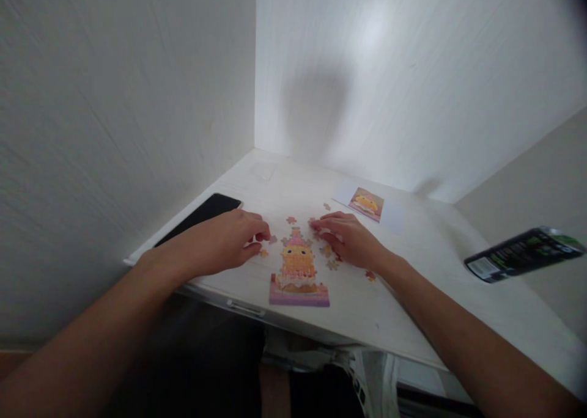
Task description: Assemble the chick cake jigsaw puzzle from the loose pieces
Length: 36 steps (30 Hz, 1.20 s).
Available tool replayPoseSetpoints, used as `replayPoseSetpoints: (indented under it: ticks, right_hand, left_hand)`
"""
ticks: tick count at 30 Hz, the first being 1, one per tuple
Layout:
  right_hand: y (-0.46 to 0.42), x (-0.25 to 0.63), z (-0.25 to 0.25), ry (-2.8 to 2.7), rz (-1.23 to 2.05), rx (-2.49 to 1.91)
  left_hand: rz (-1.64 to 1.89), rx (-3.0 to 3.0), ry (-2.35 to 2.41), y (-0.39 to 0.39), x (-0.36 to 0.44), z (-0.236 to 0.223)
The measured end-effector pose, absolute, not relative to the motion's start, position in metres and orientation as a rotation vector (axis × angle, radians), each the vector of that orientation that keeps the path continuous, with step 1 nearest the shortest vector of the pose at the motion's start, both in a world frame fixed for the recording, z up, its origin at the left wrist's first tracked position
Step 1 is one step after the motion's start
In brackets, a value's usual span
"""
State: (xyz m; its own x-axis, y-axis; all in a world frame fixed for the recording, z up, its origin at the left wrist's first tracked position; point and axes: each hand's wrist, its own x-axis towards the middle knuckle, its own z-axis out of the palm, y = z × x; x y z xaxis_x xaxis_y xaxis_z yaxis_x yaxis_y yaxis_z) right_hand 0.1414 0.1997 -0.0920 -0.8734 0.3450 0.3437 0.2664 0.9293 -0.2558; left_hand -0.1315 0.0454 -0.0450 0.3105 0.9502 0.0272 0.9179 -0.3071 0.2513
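Note:
A partly assembled jigsaw puzzle (pixel 298 271) with a yellow figure on a pink and purple picture lies near the front edge of a white table (pixel 413 265). Several loose pieces (pixel 330 262) lie scattered around its top. My left hand (pixel 224 241) rests on the table just left of the puzzle, fingers curled with the tips pinched on a small piece. My right hand (pixel 351 238) lies palm down to the puzzle's right, over some loose pieces, fingers stretched toward the puzzle's top.
A black phone (pixel 202 217) lies at the table's left edge. A reference picture card (pixel 367 203) sits at the back by the wall. A dark can-shaped object (pixel 523 254) juts in on the right. White walls close in the left and back.

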Motion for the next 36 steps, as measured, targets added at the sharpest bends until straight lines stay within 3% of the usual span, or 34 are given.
replayPoseSetpoints:
  ticks: [13,22,28,36]
  right_hand:
    - [0.204,0.151,-0.084,-2.576,0.487,-0.647]
    - [0.165,0.129,-0.075,-1.843,1.556,-0.743]
    - [0.140,0.121,-0.065,-1.741,1.801,-0.646]
    - [0.146,0.124,-0.072,-1.684,1.861,-0.712]
  left_hand:
    - [0.497,2.469,1.627,0.047,-0.126,-0.039]
    - [0.862,2.445,1.453,0.048,-0.100,-0.050]
    - [1.072,2.428,1.275,0.050,-0.080,-0.062]
    - [1.095,2.448,1.229,0.053,-0.082,-0.066]
